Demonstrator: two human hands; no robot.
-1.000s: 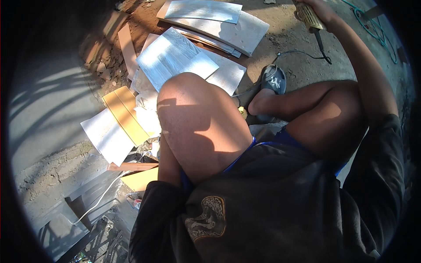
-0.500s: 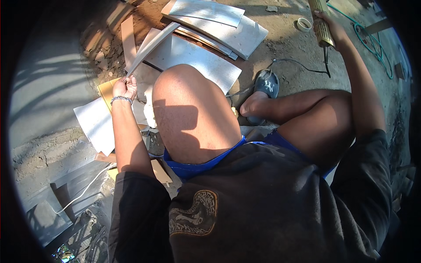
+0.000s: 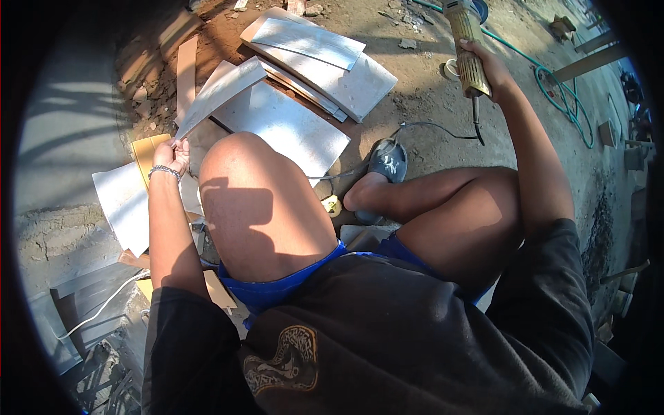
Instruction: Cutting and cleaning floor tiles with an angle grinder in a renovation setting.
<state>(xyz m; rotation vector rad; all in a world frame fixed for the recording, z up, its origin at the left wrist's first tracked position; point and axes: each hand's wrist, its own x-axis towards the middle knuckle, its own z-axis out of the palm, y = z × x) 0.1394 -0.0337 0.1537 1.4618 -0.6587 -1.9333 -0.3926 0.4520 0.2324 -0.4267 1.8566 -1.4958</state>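
Note:
My left hand (image 3: 171, 158) is closed on the near end of a long, narrow tile strip (image 3: 220, 98). The strip slants up and away, its pale face showing, over larger tiles. My right hand (image 3: 490, 69), stretched out to the far right, grips the tan body of an angle grinder (image 3: 467, 52). Part of a dark disc (image 3: 481, 10) shows at the grinder's far end. A black cord (image 3: 443, 129) runs from its near end across the ground toward my sandal. Beyond my raised knee lie a big pale tile (image 3: 297, 128) and a stack of tiles (image 3: 373, 86) topped by a narrower piece (image 3: 308, 43).
A brown strip (image 3: 186, 72) leans by the rubble at left, near a white sheet-like piece (image 3: 119, 207). A small yellow object (image 3: 332, 205) lies by my foot. Behind the grinder is a pale ring (image 3: 452, 68). A green hose (image 3: 570, 111) coils at right.
The view has shifted, so most things sit further left and lower. The tile strip has turned to show more of its broad face. Both hands keep their holds.

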